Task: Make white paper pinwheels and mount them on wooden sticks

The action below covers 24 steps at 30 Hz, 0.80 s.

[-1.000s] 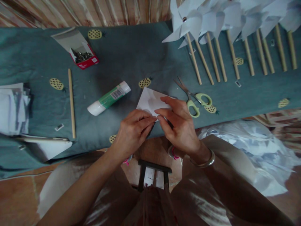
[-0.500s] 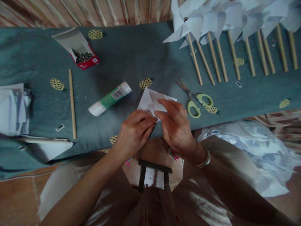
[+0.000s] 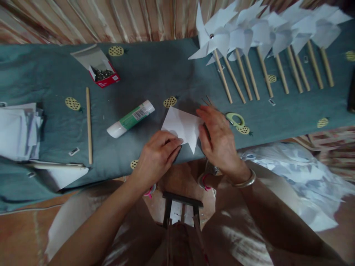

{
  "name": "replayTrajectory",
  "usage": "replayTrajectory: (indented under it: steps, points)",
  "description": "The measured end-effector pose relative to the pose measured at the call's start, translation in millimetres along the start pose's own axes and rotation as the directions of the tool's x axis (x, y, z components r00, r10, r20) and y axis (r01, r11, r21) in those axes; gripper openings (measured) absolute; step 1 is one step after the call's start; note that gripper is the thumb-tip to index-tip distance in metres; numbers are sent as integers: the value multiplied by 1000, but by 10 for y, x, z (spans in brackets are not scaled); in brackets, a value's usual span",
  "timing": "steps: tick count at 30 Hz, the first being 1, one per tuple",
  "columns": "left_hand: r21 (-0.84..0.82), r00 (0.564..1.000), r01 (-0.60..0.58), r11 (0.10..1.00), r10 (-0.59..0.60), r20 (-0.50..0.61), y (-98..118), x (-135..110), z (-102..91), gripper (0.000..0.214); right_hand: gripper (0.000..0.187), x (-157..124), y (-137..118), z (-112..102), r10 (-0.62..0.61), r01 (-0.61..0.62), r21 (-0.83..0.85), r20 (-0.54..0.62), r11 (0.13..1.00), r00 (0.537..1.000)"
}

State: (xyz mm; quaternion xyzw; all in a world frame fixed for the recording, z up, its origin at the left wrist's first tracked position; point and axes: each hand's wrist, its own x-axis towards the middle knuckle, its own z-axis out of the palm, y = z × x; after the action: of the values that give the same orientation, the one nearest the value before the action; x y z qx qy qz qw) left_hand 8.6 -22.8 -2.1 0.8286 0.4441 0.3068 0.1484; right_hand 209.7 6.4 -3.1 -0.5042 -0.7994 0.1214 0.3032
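A small white sheet of paper with cut slits lies near the table's front edge, one pointed flap hanging toward me. My left hand pinches its near left edge between thumb and fingers. At the paper's right side is my right hand, thumb and fingers apart, fingertips by the edge. Partly hidden behind that hand are scissors with green handles. A white and green glue stick lies left of the paper.
White paper pinwheels on wooden sticks lie in a row at the back right. An open red box holds small metal pieces. Further left are a wooden stick and a stack of papers. A filled plastic bag sits below the right edge.
My right hand has moved right from the middle of the paper to its right side. A pointed flap now shows at the near edge. My left hand keeps its pinch.
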Motion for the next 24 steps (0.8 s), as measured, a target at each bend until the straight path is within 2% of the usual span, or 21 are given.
replayTrajectory:
  steps: [5,11,20,24]
  points:
    - [76,999,-30,997,31,-10,-101,10,-58,14,37,78,73,-16,14,-16,36,30,999,999]
    - [208,996,-42,977,56,-62,-236,20,-155,17,31,-5,-14,-102,41,-44,103,24,994,999]
    - [212,988,-97,972,120,-96,-11,-21,-81,15,26,-73,-68,-109,18,-19,104,16,994,1000]
    - [238,989,-132,962,146,-39,38,14,-55,16,25,-94,-79,-93,-7,6,83,7,997,1000]
